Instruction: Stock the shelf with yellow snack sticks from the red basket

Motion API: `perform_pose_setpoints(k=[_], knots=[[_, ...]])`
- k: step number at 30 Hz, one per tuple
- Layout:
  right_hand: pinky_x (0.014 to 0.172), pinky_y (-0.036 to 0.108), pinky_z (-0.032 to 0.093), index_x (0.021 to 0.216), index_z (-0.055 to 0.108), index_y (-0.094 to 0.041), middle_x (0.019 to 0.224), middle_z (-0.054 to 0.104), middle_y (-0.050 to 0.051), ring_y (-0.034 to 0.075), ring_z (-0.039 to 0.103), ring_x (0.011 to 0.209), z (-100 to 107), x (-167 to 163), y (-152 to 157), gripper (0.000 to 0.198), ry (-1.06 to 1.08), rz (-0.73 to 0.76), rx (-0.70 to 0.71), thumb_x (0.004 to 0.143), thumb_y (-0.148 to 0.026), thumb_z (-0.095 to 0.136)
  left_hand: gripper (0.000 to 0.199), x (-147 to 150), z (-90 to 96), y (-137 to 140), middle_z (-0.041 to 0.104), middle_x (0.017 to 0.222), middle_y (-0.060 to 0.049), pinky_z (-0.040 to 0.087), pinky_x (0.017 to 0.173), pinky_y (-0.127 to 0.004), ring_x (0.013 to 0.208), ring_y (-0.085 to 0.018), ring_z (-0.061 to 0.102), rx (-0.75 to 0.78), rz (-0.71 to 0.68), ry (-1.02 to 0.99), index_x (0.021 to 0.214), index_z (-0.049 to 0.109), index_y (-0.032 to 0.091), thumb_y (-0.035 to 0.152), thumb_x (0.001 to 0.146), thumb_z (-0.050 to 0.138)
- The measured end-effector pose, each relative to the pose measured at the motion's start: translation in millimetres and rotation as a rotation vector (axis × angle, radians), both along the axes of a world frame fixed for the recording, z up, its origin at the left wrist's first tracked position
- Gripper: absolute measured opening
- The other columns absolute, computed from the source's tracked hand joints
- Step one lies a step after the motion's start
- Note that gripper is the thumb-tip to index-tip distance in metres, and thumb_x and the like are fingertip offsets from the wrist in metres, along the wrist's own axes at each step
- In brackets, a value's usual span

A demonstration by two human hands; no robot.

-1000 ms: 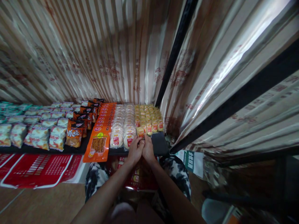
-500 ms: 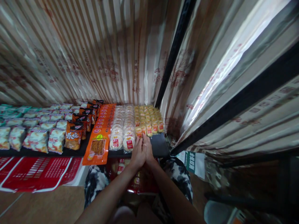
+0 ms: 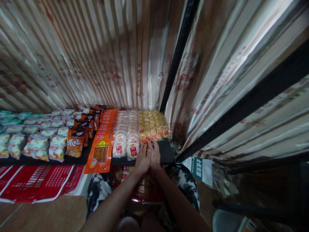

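My left hand (image 3: 143, 160) and my right hand (image 3: 154, 154) are side by side at the front of rows of small yellow-wrapped packets (image 3: 153, 132). My left fingers point forward, closed together, with their tips at the front packets; whatever they may hold is hidden. The right hand lies palm down with its fingers stretched and slightly apart, tips close to the same packets. Just left of my hands stand two rows of round white crackers (image 3: 120, 149) in clear wrappers. Beyond them lies a row of overlapping orange snack bags (image 3: 100, 153), the front one overhanging the shelf edge.
Orange-and-black bags (image 3: 74, 142) and several white snack bags (image 3: 36, 148) fill the black shelf (image 3: 166, 151) leftward. A red basket (image 3: 45, 180) sits below. A curtain (image 3: 120, 58) hangs behind, and black posts (image 3: 177, 61) rise at the right.
My right hand has turned from edge-on against my left to palm down, its fingers spreading a little. The left hand stays nearly in place. The view has shifted slightly.
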State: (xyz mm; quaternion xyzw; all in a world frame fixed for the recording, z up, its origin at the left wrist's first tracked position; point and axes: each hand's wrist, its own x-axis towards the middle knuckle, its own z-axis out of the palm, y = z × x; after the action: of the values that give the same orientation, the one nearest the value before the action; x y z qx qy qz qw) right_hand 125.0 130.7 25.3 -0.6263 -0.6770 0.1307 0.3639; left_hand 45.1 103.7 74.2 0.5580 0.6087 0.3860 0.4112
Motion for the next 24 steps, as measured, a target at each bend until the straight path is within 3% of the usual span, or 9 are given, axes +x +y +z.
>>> perform_pose_setpoints(k=[3, 8, 19, 24], knots=[[0.094, 0.034, 0.04, 0.13, 0.041, -0.026, 0.138, 0.037, 0.002, 0.02, 0.037, 0.117, 9, 7, 3, 0.052, -0.119, 0.08, 0.024, 0.079, -0.014, 0.039, 0.05, 1, 6.1, 0, 0.036, 0.138, -0.013, 0.018, 0.11, -0.038, 0.13, -0.021, 0.028, 0.019, -0.022, 0.002, 0.127, 0.043, 0.009, 0.023, 0.079, 0.041], [0.094, 0.037, 0.038, 0.132, 0.039, -0.024, 0.141, 0.034, 0.002, 0.021, 0.038, 0.114, 8, 14, 9, 0.057, -0.218, 0.108, 0.027, 0.077, -0.011, 0.038, 0.051, 1, 6.4, 4, 0.035, 0.138, -0.012, 0.018, 0.11, -0.038, 0.13, -0.021, 0.028, 0.004, -0.032, -0.004, 0.127, 0.043, 0.011, 0.023, 0.078, 0.042], [0.095, 0.039, 0.037, 0.133, 0.036, -0.023, 0.14, 0.035, 0.003, 0.021, 0.035, 0.119, 0, 12, 9, 0.052, -0.223, 0.07, 0.028, 0.082, -0.015, 0.037, 0.053, 7, 1.7, 14, 0.029, 0.14, -0.017, 0.013, 0.11, -0.037, 0.132, -0.021, 0.021, -0.073, -0.003, 0.011, 0.129, 0.039, 0.005, 0.026, 0.08, 0.04], [0.099, 0.041, 0.033, 0.132, 0.038, -0.019, 0.141, 0.034, 0.005, 0.021, 0.034, 0.121, -10, 14, 13, 0.05, -0.226, 0.092, 0.042, 0.082, -0.015, 0.037, 0.05, 12, 5.8, 16, 0.03, 0.141, -0.013, 0.012, 0.11, -0.04, 0.133, -0.023, 0.019, -0.082, 0.014, -0.033, 0.125, 0.044, 0.01, 0.023, 0.077, 0.043]])
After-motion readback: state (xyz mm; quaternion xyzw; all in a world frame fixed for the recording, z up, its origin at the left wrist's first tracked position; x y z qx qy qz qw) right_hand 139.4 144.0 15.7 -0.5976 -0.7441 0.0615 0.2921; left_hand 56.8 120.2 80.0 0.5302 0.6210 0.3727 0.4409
